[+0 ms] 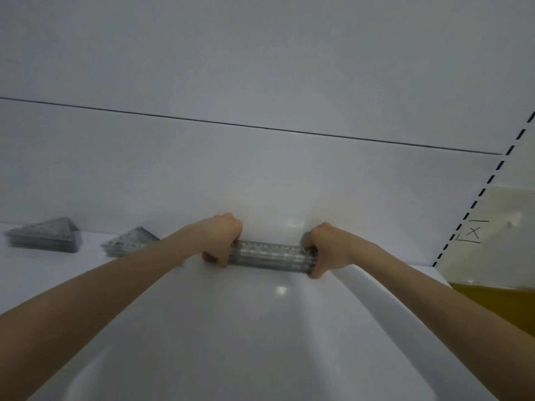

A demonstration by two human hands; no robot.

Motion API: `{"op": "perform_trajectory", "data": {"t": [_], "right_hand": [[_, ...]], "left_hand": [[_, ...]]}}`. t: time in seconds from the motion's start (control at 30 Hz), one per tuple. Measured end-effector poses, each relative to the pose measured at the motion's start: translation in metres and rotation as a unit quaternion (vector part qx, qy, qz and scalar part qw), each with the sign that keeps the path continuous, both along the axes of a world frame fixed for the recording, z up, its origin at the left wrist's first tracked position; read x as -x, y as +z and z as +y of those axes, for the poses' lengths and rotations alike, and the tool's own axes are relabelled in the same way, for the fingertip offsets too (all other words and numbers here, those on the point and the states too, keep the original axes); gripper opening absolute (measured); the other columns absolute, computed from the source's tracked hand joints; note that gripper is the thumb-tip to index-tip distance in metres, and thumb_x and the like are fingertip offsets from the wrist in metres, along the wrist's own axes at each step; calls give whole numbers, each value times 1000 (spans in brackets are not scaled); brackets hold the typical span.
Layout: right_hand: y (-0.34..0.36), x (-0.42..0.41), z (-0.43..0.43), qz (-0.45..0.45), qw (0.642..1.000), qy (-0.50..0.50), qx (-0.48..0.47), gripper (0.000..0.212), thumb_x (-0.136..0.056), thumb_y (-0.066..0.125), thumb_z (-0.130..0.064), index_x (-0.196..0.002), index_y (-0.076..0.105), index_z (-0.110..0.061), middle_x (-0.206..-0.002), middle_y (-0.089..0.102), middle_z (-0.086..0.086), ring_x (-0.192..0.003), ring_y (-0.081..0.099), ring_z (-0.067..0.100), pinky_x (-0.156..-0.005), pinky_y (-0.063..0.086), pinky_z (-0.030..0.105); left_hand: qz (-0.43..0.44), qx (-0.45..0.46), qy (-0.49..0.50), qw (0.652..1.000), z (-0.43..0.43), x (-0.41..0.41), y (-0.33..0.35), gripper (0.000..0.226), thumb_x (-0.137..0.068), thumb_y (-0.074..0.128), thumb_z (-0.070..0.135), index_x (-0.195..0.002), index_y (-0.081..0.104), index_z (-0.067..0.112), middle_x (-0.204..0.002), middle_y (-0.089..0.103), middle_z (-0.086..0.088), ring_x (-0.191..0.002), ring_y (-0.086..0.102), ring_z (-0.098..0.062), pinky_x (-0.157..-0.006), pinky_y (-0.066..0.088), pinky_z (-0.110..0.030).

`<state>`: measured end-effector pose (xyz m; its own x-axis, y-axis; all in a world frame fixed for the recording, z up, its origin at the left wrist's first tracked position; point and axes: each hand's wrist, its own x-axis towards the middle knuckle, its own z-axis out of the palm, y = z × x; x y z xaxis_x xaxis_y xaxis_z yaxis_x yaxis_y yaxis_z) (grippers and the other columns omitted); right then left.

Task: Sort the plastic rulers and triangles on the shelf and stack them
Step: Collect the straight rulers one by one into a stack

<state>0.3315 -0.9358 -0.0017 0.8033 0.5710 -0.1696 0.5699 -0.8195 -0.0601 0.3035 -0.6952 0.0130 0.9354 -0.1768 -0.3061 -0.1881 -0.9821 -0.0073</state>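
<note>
Both hands are closed on one bundle: our left hand curls round the left end of the stack of clear rulers, and our right hand curls round its right end, with a thumb showing on the near face at each side. We see the stack lying lengthwise at the back of the white shelf, just in front of the wall; whether it rests on the shelf or is raised slightly we cannot tell. To the left, well apart from the rulers, sit the far triangle stack and the near triangle stack, the latter partly hidden behind our left forearm. We judge the sorting nearly done, with the rulers being squared up or set down. Hazards: smooth plastic pressed only at the ends may let middle rulers slip and fan out if one hand eases off first; the glossy shelf may let the bundle skate when released; and a sideways sweep of the left forearm could knock the near triangle stack askew.
</note>
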Motion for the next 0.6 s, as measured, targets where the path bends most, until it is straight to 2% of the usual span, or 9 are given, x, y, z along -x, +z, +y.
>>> {"op": "perform_trajectory", "data": {"t": [0.13, 0.27, 0.33, 0.37, 0.43, 0.47, 0.53, 0.6], "right_hand": [[1, -2, 3, -1, 1000, 3, 10, 30, -60, 77, -25, -57, 49, -19, -54, 51, -7, -51, 45, 2, -44, 32, 19], [4, -5, 3, 8, 1000, -13, 12, 26, -60, 80, -26, -67, 58, -14, -66, 61, 2, -61, 51, 13, -53, 41, 26], [7, -5, 0, 12, 1000, -24, 6, 30, -58, 83, -30, -74, 64, -13, -75, 66, 4, -67, 57, 17, -61, 47, 28], [8, -6, -1, 18, 999, -29, -3, 31, -58, 85, -32, -73, 64, -14, -72, 66, 2, -64, 59, 16, -62, 49, 27], [9, -5, -1, 34, 999, -38, -16, 31, -56, 87, -34, -66, 61, -20, -62, 62, -4, -54, 60, 14, -61, 52, 27], [10, -5, 1, 37, 998, -43, -16, 31, -55, 87, -36, -62, 59, -24, -60, 61, -7, -55, 62, 14, -60, 53, 29], [12, -4, 7, 31, 998, -50, -8, 32, -52, 86, -40, -57, 57, -29, -61, 62, -10, -66, 66, 17, -58, 51, 28], [14, -4, 14, 17, 999, -47, 8, 30, -53, 85, -41, -63, 62, -25, -70, 66, -6, -76, 65, 18, -57, 46, 25]], "left_hand": [[7, 4, -10, 1000, 5, -9, -2, 28, -59, 81, 9, -83, 67, 2, -65, 59, -6, -72, 69, -28, -60, 58, -37], [2, 3, -13, 1000, 7, -10, -3, 25, -62, 79, 8, -82, 66, 4, -65, 57, -5, -72, 68, -27, -59, 56, -33], [3, 16, -7, 1000, 10, -9, -1, 23, -62, 79, 5, -81, 65, 6, -67, 58, -6, -60, 65, -25, -54, 57, -33], [8, 31, 2, 999, 12, -9, 1, 23, -62, 79, 3, -77, 63, 8, -68, 58, -6, -52, 62, -24, -49, 56, -32], [19, 65, 17, 998, 14, -7, 6, 31, -60, 84, 6, -77, 59, 13, -75, 57, -4, -48, 61, -23, -42, 52, -30], [23, 76, 22, 997, 15, -5, 9, 37, -59, 87, 9, -83, 59, 13, -83, 57, -5, -50, 62, -25, -42, 52, -30], [34, 90, 28, 995, 15, -3, 13, 51, -55, 91, 13, -97, 61, 12, -97, 56, -7, -51, 63, -28, -42, 54, -32], [42, 91, 29, 995, 14, -2, 16, 47, -55, 91, 14, -92, 62, 11, -91, 56, -7, -54, 65, -33, -45, 55, -35]]}}
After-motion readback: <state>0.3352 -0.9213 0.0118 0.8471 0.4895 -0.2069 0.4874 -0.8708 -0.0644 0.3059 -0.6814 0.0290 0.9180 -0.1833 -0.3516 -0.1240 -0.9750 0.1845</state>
